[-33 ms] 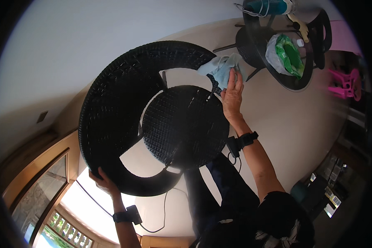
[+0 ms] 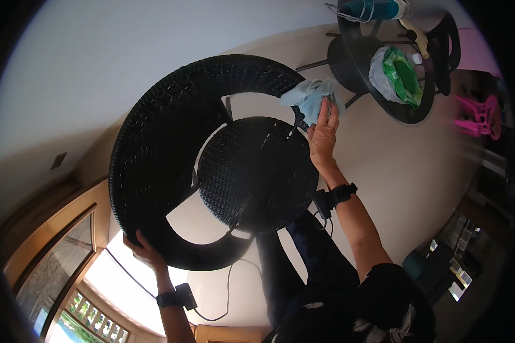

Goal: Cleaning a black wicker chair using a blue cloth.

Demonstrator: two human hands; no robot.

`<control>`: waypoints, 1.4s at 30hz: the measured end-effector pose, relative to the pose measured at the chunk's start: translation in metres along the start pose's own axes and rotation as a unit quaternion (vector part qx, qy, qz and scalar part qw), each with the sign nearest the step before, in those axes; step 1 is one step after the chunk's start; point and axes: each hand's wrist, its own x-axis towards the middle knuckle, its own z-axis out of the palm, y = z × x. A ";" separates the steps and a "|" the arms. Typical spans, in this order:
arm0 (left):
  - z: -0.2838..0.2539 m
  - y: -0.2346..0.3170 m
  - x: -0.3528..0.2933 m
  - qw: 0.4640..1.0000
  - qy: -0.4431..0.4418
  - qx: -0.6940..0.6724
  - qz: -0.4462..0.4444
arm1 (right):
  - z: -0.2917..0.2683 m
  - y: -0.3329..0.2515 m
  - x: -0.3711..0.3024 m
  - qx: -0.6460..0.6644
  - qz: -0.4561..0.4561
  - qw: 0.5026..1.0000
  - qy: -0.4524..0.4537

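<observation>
A black woven wicker chair (image 2: 149, 154) with a round seat (image 2: 257, 174) and a curved backrest stands in front of me. At its lower left, my left hand (image 2: 147, 253) grips the backrest's outer rim, its fingertips on the dark weave. My right hand (image 2: 324, 137) presses a pale blue cloth (image 2: 312, 98) against the right end of the rim, fingers on top of it. The cloth is bunched and drapes over that end, hiding part of the weave.
At the upper right, a dark round table (image 2: 406, 114) bears a green and white plastic bag (image 2: 400, 77). Another black chair (image 2: 349, 63) stands beside it. Farther right is a pink stool (image 2: 479, 117). A wooden-framed door (image 2: 57, 251) is at the lower left. A cable (image 2: 228, 291) hangs near my left wrist.
The cloth and my right hand have shifted very slightly to the right and down along the rim end. My left hand stays in place.
</observation>
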 end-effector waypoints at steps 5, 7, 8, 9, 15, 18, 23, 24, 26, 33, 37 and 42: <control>0.001 -0.011 0.000 1.000 0.015 0.010 0.026 | 0.049 0.028 -0.056 0.088 0.175 0.980 0.010; 0.006 -0.010 0.000 0.999 0.013 0.016 0.036 | 0.078 0.053 -0.079 0.071 0.233 0.969 -0.049; 0.007 0.000 -0.001 1.000 -0.003 0.002 0.003 | 0.087 0.060 -0.091 0.054 0.290 0.949 -0.109; 0.003 0.002 -0.003 0.999 -0.019 -0.004 -0.033 | 0.087 0.046 -0.097 0.032 0.255 0.966 -0.026; -0.001 -0.003 0.000 0.999 -0.031 -0.010 -0.041 | 0.101 0.020 -0.113 -0.027 0.297 0.950 -0.095; 0.000 -0.002 0.001 0.999 -0.027 -0.017 -0.009 | 0.113 -0.027 -0.138 -0.007 0.199 0.968 -0.154; 0.005 0.011 0.000 0.998 -0.010 -0.061 0.020 | 0.127 -0.097 -0.190 0.152 -0.073 0.949 -0.266; 0.000 0.007 0.000 0.999 -0.006 -0.049 0.016 | 0.126 -0.117 -0.211 0.196 -0.118 0.921 -0.315; 0.001 0.007 -0.001 0.998 0.000 -0.055 0.011 | 0.129 -0.127 -0.255 0.255 -0.226 0.877 -0.339; -0.003 -0.003 -0.004 0.999 0.018 -0.034 0.027 | 0.112 -0.106 -0.265 0.161 -0.345 0.800 -0.465; 0.001 0.007 -0.002 0.998 -0.004 -0.060 0.013 | 0.109 -0.044 -0.158 0.026 -0.339 0.894 -0.291; 0.002 0.008 -0.001 0.997 0.016 -0.062 0.047 | 0.074 0.013 -0.048 -0.117 -0.122 0.957 -0.235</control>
